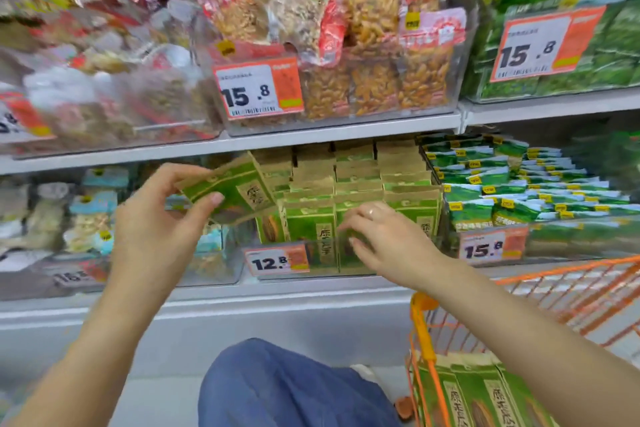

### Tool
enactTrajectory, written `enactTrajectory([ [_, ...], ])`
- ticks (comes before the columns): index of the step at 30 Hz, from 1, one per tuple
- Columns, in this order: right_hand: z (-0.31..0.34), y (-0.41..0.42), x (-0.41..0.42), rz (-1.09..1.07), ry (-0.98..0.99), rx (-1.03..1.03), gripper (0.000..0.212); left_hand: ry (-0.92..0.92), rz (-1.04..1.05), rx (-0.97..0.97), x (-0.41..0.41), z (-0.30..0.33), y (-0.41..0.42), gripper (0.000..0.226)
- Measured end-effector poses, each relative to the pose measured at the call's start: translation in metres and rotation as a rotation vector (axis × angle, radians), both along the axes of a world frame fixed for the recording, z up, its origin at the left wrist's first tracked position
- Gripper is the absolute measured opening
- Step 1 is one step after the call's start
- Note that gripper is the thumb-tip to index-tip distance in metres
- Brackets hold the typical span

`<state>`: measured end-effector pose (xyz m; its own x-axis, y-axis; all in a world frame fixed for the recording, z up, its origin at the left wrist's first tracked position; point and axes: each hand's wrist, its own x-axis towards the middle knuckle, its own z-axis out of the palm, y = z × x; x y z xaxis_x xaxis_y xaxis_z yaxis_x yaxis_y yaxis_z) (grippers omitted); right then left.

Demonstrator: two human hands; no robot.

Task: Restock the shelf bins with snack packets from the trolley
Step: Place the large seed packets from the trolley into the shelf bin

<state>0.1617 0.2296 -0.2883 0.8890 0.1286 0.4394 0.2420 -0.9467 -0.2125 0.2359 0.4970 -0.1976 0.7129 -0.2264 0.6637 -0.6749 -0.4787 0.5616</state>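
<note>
Head view: left hand pinches a green-and-tan snack packet by its lower left edge, thumb on front, fingers behind. The packet is tilted, long axis running up-right toward the shelf, held just above the front left corner of the clear bin with the 12.8 price tag. Right hand, fingers loosely bent, rests on the upright packets filling that bin; no clear grasp. Rows are tight, a small gap at the bin's left front. Orange trolley at right holds more packets, lying flat.
</note>
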Motion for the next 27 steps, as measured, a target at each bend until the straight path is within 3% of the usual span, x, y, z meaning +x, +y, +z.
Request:
enactTrajectory([
  [8,-0.002,0.008,0.023,0.030,-0.045,-0.222,0.026,0.128,0.042,0.009,0.048,-0.032,-0.033,0.018],
  [11,-0.005,0.004,0.020,0.035,0.034,-0.238,0.025,0.178,0.015,0.062,0.055,-0.040,-0.042,0.016],
  [18,-0.018,0.001,0.022,0.002,-0.010,-0.223,0.022,0.281,0.160,0.352,0.089,-0.053,-0.049,0.033],
  [20,-0.020,0.001,0.020,0.000,-0.024,-0.216,0.024,0.221,0.119,0.450,0.098,-0.056,-0.055,0.035],
  [24,-0.029,-0.002,0.017,0.012,-0.044,-0.229,0.029,-0.014,0.164,0.888,0.112,-0.065,-0.058,0.045],
  [27,-0.030,-0.004,0.011,0.048,-0.027,-0.204,0.030,0.006,0.216,0.942,0.117,-0.071,-0.057,0.051],
])
